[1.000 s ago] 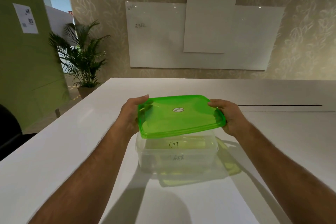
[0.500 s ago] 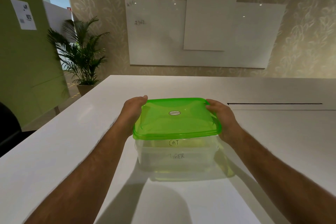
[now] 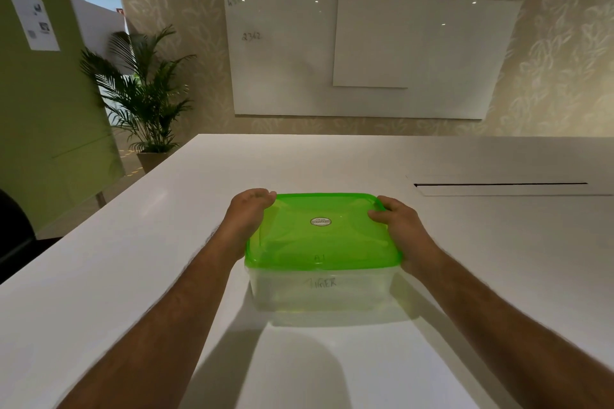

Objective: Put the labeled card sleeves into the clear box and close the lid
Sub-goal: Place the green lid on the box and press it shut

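A clear box stands on the white table in front of me. A green lid with a small oval sticker lies flat on top of the box. My left hand grips the lid's left edge and my right hand grips its right edge. Through the box's front wall I read a card sleeve labeled TIGER; another sleeve's label above it is mostly covered by the lid's rim.
A long narrow slot is cut into the table at the right. Whiteboards hang on the far wall. A potted palm stands on the floor beyond the table's left corner.
Both hands have brought the green lid down from a tilted position above the box until it lies flat on the box's rim, covering the CAT label.
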### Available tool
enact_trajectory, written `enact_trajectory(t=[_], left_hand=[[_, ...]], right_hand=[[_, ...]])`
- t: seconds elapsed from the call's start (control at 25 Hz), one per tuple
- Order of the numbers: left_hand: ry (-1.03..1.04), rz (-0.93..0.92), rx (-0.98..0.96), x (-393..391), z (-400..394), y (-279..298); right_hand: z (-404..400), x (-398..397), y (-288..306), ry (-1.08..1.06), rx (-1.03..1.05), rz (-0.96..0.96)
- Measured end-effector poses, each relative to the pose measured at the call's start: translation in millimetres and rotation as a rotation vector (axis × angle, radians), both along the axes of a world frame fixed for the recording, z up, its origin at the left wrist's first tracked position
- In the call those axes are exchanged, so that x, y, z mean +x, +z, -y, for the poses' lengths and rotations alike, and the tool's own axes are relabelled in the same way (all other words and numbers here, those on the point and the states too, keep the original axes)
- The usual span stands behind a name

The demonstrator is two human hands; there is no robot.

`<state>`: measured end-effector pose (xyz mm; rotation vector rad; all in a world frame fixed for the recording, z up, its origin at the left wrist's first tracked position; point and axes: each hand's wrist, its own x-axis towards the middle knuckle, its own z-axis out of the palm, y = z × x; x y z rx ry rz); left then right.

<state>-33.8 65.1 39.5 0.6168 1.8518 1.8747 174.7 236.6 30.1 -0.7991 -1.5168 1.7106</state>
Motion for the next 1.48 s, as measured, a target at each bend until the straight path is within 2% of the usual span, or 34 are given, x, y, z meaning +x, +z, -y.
enact_trajectory(t=[0.4, 1.0, 1.24, 1.32, 1.48], left_hand=[[-0.004, 0.019, -0.049, -5, 0, -12], [0.028, -0.181, -0.149, -17, -12, -13], [0.042, -0.25, -0.31, -29, -22, -13], [0.051, -0.255, -0.313, -33, -25, -14], [0.038, -0.19, -0.264, -34, -25, -13]], right_hand=[[0, -3, -12, -0.004, -0.007, 0.064], [-12, -14, -8, -0.123, 0.125, 0.268], [-12, -15, -3, -0.058, -0.077, 0.246], [-12, -15, -2, -0.021, -0.164, 0.233], [-12, -15, 3, 0.013, -0.177, 0.229]])
